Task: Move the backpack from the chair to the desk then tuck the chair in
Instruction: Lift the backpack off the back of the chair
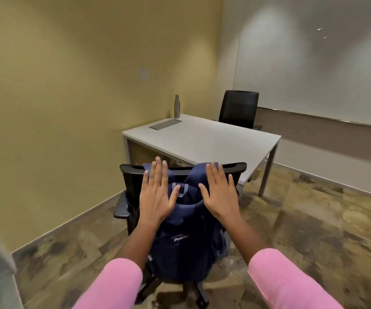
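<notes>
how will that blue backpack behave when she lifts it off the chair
The backpack is soft fabric, so it will probably sag and fold when lifted. Its straps drape over the chair back and may snag. It stands full and upright, so likely moderately heavy. Both hands are open and flat.

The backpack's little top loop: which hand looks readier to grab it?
The left hand, probably: its thumb already lies beside the grey loop on the backpack, while the right hand rests farther off.
</notes>
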### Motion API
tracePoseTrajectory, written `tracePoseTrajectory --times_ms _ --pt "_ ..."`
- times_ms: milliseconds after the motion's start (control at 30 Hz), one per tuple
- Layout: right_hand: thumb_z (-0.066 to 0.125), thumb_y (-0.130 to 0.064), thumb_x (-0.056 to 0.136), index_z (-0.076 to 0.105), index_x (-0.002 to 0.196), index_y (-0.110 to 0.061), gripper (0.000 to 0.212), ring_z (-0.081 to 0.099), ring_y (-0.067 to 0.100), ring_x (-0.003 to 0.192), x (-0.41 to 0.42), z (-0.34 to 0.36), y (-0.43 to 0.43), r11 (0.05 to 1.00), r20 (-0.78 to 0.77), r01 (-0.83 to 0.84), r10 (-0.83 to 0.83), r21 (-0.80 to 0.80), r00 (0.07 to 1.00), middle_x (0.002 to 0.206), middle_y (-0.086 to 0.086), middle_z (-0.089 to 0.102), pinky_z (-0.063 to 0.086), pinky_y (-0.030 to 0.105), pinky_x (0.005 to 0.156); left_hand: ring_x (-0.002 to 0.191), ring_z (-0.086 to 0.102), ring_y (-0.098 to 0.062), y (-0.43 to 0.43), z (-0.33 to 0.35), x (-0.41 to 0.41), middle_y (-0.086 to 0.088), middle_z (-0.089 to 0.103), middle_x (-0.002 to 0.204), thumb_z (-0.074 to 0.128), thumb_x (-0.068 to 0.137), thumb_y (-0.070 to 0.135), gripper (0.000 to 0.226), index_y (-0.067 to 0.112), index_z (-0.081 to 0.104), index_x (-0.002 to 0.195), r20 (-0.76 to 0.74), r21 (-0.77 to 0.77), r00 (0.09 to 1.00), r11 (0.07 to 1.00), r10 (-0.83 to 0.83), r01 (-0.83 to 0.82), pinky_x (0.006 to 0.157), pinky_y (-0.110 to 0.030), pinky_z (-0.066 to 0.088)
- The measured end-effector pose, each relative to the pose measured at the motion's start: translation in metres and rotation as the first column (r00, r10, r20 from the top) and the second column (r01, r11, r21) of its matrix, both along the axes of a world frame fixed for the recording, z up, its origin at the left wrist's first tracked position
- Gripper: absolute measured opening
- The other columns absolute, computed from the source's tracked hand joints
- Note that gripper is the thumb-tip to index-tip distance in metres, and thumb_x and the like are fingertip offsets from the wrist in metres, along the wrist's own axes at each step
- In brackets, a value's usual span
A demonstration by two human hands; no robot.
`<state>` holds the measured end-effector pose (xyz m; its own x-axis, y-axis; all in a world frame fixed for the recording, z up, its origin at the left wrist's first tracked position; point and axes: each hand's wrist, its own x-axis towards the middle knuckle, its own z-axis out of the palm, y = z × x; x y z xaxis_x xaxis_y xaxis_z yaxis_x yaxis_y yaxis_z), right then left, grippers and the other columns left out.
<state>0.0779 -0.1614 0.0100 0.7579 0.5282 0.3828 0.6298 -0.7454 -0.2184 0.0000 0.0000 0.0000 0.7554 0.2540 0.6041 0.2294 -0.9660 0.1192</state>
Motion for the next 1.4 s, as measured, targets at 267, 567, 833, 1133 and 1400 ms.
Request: tracePoseTrajectory --times_ms 267,567,833,1133,1400 --pt "0.004 -0.051 0.081 0.01 0.144 -0.013 0.073 0.001 0.022 0.143 -0.005 -0.04 0.0 0.999 -0.018 -0.002 0.003 0.052 1.0 0.156 0.008 0.007 0.011 0.047 0.115 0.13 0.037 -0.035 -0.012 -0.041 -0.006 -0.023 0.036 0.143 0.003 0.092 0.055 0.077 -0.002 0.032 0.135 -0.122 -0.11 0.992 0.994 -0.009 -0.004 0.106 -0.037 0.014" --pt "0.005 -0.05 0.082 0.003 0.144 -0.015 0.072 -0.015 0.016 0.135 -0.004 -0.047 0.002 0.997 -0.05 -0.011 0.016 0.08 0.999 0.154 0.004 -0.005 0.008 0.045 0.115 0.134 0.027 -0.032 -0.018 -0.052 -0.005 -0.021 0.031 0.146 0.002 0.092 0.054 0.075 0.0 0.028 0.138 -0.127 -0.144 0.992 0.989 0.0 -0.019 0.108 -0.035 0.01" --pt "-0.001 -0.051 0.08 0.001 0.144 -0.014 0.074 -0.019 0.014 0.135 0.0 -0.041 -0.004 0.999 -0.04 -0.041 0.042 0.033 0.998 0.156 0.005 -0.003 0.0 0.043 0.116 0.137 0.015 -0.024 -0.032 -0.036 0.009 -0.018 0.025 0.149 0.001 0.091 0.055 0.076 0.002 0.022 0.14 -0.125 -0.12 0.991 0.992 -0.046 0.031 0.11 -0.033 0.004" --pt "0.03 -0.035 0.096 0.01 0.144 -0.01 0.057 0.001 0.018 0.144 0.025 0.006 -0.013 0.995 -0.055 -0.096 0.096 0.005 0.994 0.156 0.008 0.011 0.003 0.047 0.116 0.138 0.022 -0.031 -0.035 -0.002 0.031 -0.02 0.028 0.148 0.012 0.085 0.046 0.072 0.0 0.026 0.139 -0.171 -0.04 0.976 0.991 -0.135 0.13 0.113 -0.043 0.013" --pt "0.035 -0.034 0.095 0.019 0.142 -0.012 0.054 0.014 0.02 0.142 0.059 0.034 -0.012 0.962 -0.22 -0.231 0.197 -0.143 0.955 0.154 0.006 0.021 0.006 0.051 0.115 0.133 0.03 -0.029 -0.036 0.022 0.062 -0.02 0.037 0.143 0.003 0.073 0.051 0.086 -0.001 0.027 0.137 -0.229 -0.038 0.937 0.964 -0.263 0.262 0.109 -0.04 0.022"
